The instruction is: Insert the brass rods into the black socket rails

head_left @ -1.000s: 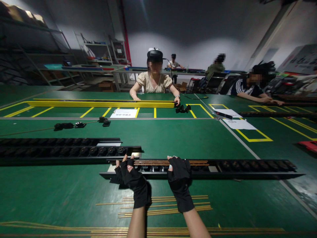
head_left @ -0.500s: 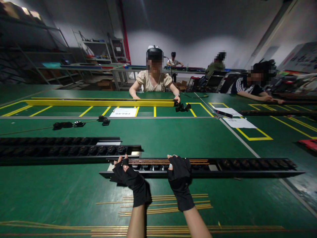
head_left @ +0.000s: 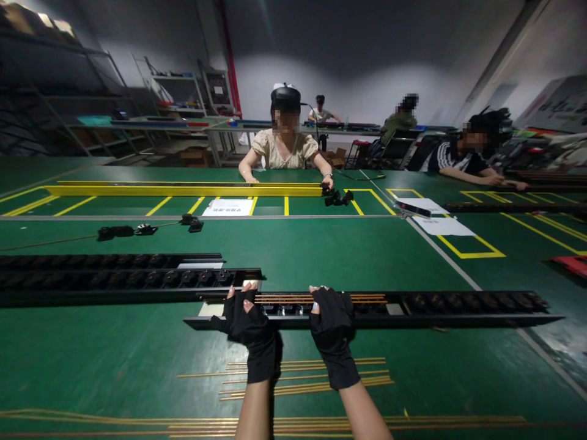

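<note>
Several thin copper-coloured rods [head_left: 287,299] lie lengthwise over a long black channel [head_left: 463,319] lined with black modules. My left hand [head_left: 247,318], in a black fingerless glove, has its fingers closed around the left part of the rods. Farther along them, my right hand [head_left: 332,311], gloved the same way, grips the rods near their right part. Both hands rest over the channel's near wall, and the palms are hidden. More loose brass-coloured rods [head_left: 307,388] are spread on the green table just in front of the channel.
Two more black channels [head_left: 114,296] with modules lie at the left. Longer rods [head_left: 114,419] run along the near edge. Across the table [head_left: 293,256], a person [head_left: 285,146] handles a yellow rail [head_left: 183,191]. Small black parts [head_left: 114,232] and paper sheets [head_left: 444,227] lie between.
My left hand has slid a little to the right along the rods, uncovering more of the channel's left end. My right hand stays in place.
</note>
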Available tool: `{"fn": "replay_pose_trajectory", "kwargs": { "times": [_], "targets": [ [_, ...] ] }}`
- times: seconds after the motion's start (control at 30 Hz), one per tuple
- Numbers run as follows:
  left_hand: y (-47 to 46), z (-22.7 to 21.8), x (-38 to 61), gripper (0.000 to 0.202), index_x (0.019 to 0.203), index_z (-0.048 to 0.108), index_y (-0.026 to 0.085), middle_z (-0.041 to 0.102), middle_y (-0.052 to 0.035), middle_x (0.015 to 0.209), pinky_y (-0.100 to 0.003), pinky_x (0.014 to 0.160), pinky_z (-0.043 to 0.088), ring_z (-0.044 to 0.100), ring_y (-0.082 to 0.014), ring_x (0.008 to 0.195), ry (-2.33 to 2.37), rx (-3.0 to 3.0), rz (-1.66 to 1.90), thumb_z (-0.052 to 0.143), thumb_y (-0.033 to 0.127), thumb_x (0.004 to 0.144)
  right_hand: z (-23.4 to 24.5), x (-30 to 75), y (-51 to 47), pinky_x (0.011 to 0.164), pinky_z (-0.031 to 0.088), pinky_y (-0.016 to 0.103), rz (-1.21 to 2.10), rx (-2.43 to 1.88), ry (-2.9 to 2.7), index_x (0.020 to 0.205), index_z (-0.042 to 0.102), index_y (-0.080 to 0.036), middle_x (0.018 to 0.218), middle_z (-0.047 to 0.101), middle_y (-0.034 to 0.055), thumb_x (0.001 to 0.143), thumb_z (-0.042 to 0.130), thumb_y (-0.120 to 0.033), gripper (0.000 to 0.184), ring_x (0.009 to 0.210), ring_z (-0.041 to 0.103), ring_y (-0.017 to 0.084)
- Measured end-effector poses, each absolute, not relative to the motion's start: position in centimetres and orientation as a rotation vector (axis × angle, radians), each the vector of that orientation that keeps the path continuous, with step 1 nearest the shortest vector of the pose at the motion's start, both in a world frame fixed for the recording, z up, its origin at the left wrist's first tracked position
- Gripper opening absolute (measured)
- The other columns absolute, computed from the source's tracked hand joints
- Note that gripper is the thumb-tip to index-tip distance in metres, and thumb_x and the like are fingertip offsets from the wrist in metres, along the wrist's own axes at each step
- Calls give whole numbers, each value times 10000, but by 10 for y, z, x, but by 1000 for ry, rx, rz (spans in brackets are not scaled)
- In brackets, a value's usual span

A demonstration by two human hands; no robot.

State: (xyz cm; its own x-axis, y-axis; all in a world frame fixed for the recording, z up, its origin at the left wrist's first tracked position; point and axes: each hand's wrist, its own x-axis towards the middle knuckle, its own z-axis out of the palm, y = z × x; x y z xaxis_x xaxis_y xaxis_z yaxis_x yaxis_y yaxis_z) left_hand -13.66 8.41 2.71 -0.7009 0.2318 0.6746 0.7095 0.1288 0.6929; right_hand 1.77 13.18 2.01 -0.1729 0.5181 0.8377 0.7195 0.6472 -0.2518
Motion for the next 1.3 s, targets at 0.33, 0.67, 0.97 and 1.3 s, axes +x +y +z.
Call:
{"fn": "replay_pose_trajectory", "kwargs": {
  "times": [0.33, 0.67, 0.97, 1.3],
  "targets": [
    [90, 21, -131, 466, 1037, 737, 191, 750, -80, 1028, -441, 1077, 389, 600, -232, 1181, -1885, -1124, -1423, 279, 270, 997, 21, 18, 132, 1151, 281, 393, -283, -974, -1823, 1131, 705, -195, 1051, 765, 43, 956, 419, -182, 336, 1080, 660, 190],
    [93, 17, -122, 418, 1120, 706, 151, 747, -88, 1085, -403, 1074, 424, 579, -219, 1240, -1801, -1264, -1368, 319, 129, 963, 21, 17, 132, 1149, 273, 391, -264, -972, -1826, 1129, 702, -194, 1054, 763, 45, 955, 412, -180, 338, 1073, 658, 186],
    [95, 19, -110, 421, 1176, 680, 165, 734, -99, 1134, -424, 1082, 412, 543, -223, 1291, -1791, -1320, -1422, 311, 146, 974, 20, 17, 132, 1147, 275, 388, -262, -988, -1834, 1134, 703, -192, 1048, 763, 51, 948, 410, -180, 347, 1089, 654, 184],
    [98, 21, -98, 434, 1203, 668, 171, 733, -101, 1144, -426, 1077, 405, 535, -226, 1304, -1799, -1329, -1446, 294, 181, 984, 18, 16, 133, 1139, 295, 399, -271, -987, -1823, 1115, 705, -199, 1027, 767, 46, 953, 402, -197, 344, 1075, 663, 197]
  ]
}}
